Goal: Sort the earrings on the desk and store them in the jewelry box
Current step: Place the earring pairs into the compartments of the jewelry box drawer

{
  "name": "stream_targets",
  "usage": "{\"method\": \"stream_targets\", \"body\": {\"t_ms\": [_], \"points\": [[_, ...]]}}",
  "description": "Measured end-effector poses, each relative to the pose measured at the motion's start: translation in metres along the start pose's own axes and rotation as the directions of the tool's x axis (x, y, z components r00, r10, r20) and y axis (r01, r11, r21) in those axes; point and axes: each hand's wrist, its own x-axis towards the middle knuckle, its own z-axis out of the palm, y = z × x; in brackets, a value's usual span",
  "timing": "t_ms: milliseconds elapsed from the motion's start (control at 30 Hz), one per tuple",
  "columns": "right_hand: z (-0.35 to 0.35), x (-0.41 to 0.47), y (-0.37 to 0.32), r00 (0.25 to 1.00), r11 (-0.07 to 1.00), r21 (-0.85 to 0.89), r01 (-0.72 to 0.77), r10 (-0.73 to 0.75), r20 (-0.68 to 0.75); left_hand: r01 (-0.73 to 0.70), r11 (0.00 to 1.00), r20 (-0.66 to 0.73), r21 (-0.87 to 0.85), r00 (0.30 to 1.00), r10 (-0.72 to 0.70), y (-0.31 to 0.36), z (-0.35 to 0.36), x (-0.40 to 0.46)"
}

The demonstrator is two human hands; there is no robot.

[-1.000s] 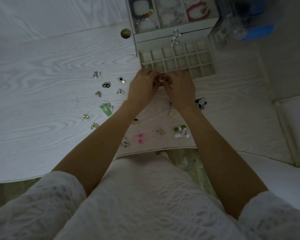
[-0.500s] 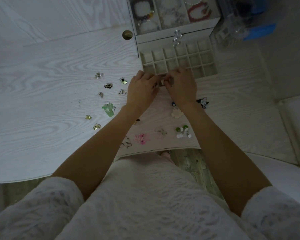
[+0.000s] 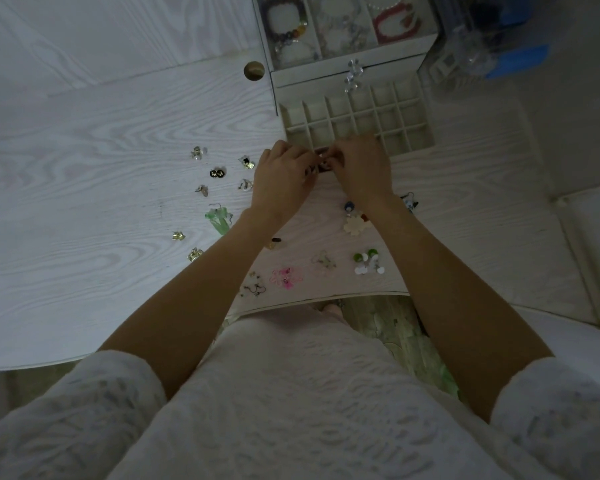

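We sit at the desk [image 3: 84,161] with the jewelry box [image 3: 347,77] at its far edge.

Our left hand [image 3: 283,181] and right hand [image 3: 361,168] meet just in front of the box's pulled-out compartment drawer [image 3: 357,123], a small item between their fingertips. Behind the drawer, the box's upper tray [image 3: 343,26] holds bracelets. Loose earrings [image 3: 217,173] lie scattered on the desk to the left of our hands, and more earrings [image 3: 366,261] lie nearer us, between our forearms, by the desk's near edge.

White textured lace-like garment with short loose sleeves [image 3: 94,414], bare forearms, no rings or bracelets visible.
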Motion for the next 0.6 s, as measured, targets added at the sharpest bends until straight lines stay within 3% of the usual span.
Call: {"method": "stream_targets", "body": {"t_ms": [333,500,600], "points": [[0.008,-0.026,0.012,0.994,0.992,0.063,0.105,-0.105,-0.01,-0.032,0.999,0.003,0.024,0.999,0.032,0.0,0.002,0.002],[-0.014,-0.063,0.026,0.988,0.981,0.185,0.053,-0.025,-0.151,-0.037,0.981,0.028,-0.188,0.999,0.043,0.016,-0.01,-0.012],[-0.022,-0.089,0.041,0.989,0.982,0.184,-0.034,0.06,-0.135,0.006,0.947,0.203,-0.321,0.977,0.063,0.039,-0.01,-0.029]]}}
